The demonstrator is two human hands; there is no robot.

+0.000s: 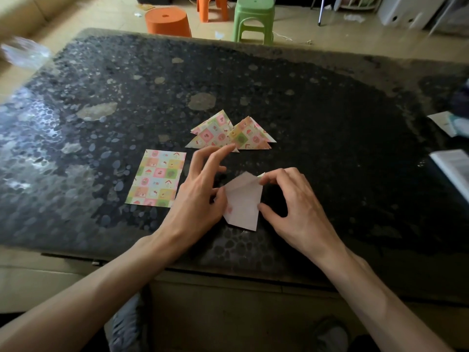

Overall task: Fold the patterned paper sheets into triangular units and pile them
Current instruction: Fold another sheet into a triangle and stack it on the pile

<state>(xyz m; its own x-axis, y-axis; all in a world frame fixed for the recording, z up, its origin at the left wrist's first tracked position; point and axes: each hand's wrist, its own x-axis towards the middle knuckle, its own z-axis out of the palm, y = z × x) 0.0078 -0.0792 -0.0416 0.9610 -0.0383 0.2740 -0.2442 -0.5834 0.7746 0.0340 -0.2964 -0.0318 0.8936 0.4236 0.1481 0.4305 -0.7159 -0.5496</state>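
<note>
Head view, seated person at a dark speckled counter [330,118].

Centre, near edge: a part-folded sheet [243,203], pale side up, one top corner turned down as a slanted flap, lying on the counter between both hands.

The left hand [200,189] sits at the sheet's left edge. Its thumb touches that edge and its fingers are straight, spread and lifted off the paper, with the index tip reaching toward the pile beyond. Whether the thumb lies over or under the edge cannot be told.

The right hand [291,199] is curled round the sheet's right side. Its fingertips nip the top right corner, where a sliver of pattern shows, and its thumb is set against the right edge lower down.

Left of the hands: a flat sheet [155,178], pattern side up, a grid of pastel squares, apart from the left hand.

Just beyond the hands: the finished triangles [229,133], several patterned units in a loose, overlapping pile, points fanned in different directions.

Right edge of the counter: an open book [454,171] and some papers [444,123], both cut off by the frame.

Floor beyond the counter: two orange stools [168,21] and a green stool [253,13].
</note>
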